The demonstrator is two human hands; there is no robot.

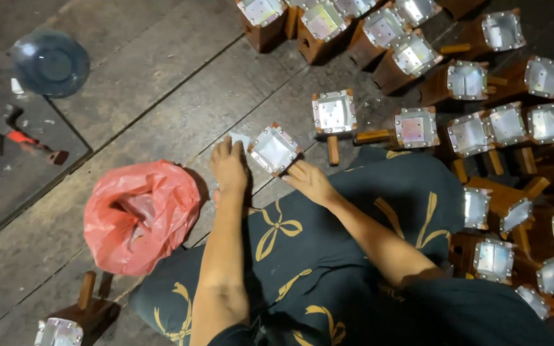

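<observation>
Hands at a small wooden block capped with a square metal plate (274,149), seen from above. The left hand (229,168) lies flat on the plank floor (161,83) with fingers extended, its fingertips touching the near-left edge of the plate; it is neither clenched nor closed round anything, and appears to brace the piece against sliding. The right hand (309,181) rests at the block's opposite, near-right corner, fingers against its side; whether it grips or merely presses cannot be told. The block thus sits between both hands, just beyond the fingertips, turned corner-on to the person.

Farther out past the right hand, a second plated block with a peg handle (333,114) stands apart, and beyond it a crowded group of like pieces (482,122) spreads rightward. Beside the left forearm lies a crumpled red plastic bag (139,214), mouth open, within easy reach. A dark round lid (50,63) and a hand tool (30,144) lie well away to the far left.
</observation>
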